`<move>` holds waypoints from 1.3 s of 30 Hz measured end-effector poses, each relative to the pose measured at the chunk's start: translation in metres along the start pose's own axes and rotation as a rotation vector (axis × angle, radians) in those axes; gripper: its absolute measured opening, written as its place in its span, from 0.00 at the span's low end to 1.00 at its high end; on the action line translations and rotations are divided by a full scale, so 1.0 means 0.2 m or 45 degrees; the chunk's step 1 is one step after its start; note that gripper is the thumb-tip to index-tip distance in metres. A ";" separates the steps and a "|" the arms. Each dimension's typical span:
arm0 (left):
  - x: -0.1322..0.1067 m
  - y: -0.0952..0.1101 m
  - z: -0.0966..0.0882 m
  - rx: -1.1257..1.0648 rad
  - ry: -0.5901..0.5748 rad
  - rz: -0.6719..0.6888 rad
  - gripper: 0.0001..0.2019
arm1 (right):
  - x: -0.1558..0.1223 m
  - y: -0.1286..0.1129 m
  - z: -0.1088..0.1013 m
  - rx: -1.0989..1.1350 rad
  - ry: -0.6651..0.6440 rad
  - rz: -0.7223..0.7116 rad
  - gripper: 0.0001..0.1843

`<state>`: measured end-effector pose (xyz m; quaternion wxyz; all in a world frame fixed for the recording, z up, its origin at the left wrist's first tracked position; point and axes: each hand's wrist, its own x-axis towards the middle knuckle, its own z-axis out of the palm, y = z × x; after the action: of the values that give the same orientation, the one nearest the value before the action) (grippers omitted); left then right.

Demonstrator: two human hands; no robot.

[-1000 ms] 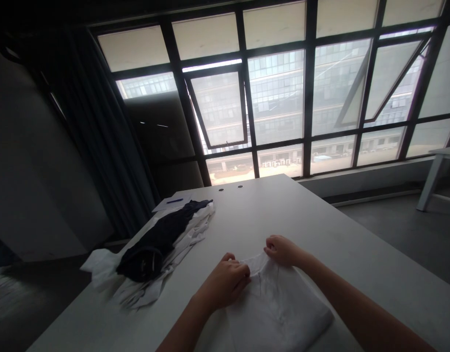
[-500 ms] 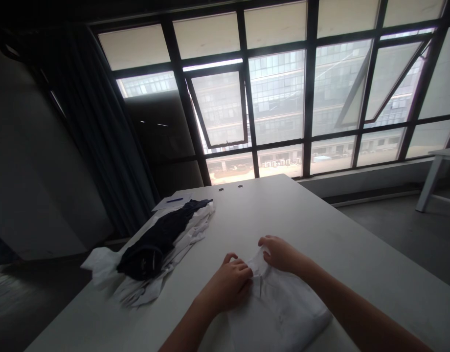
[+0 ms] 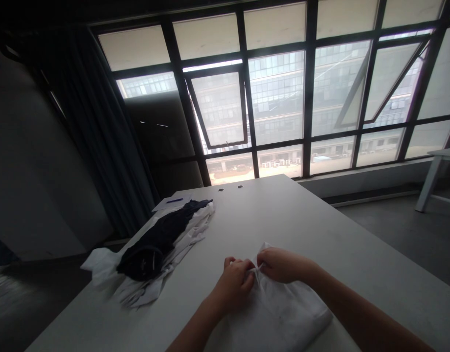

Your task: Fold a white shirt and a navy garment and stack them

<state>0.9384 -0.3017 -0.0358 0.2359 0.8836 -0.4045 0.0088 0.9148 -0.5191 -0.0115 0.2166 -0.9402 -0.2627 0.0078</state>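
A white garment (image 3: pixel 280 313), apparently a shirt, lies folded on the white table (image 3: pixel 247 220) right in front of me. My left hand (image 3: pixel 237 278) pinches its top part from the left side. From the right, my right hand (image 3: pixel 281 264) grips the same top part, with its fingertips close beside those of the left. A small tip of white cloth sticks up beyond the right hand. What exactly the fingertips pinch is partly hidden by the fingers.
To the left lies a heap of clothes: a dark navy garment (image 3: pixel 162 234) on top of white ones (image 3: pixel 188 239). Behind it are paper (image 3: pixel 162 203) and a blue pen (image 3: pixel 174 200). Windows (image 3: pixel 276 98) stand beyond the table, and another table (image 3: pixel 430 171) is at far right.
My right hand has come down and left, so both hands' fingertips now nearly meet at the garment's top. The left hand has shifted only slightly. The heap of clothes is unchanged.
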 end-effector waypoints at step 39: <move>-0.03 -0.59 0.06 -0.336 0.670 -0.534 0.13 | 0.01 0.25 0.26 -0.430 0.134 0.759 0.34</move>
<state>1.0175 -0.2354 -0.0966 0.4405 0.8769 -0.1373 0.1349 0.9353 -0.5353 -0.0785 0.0592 -0.9973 0.0375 -0.0213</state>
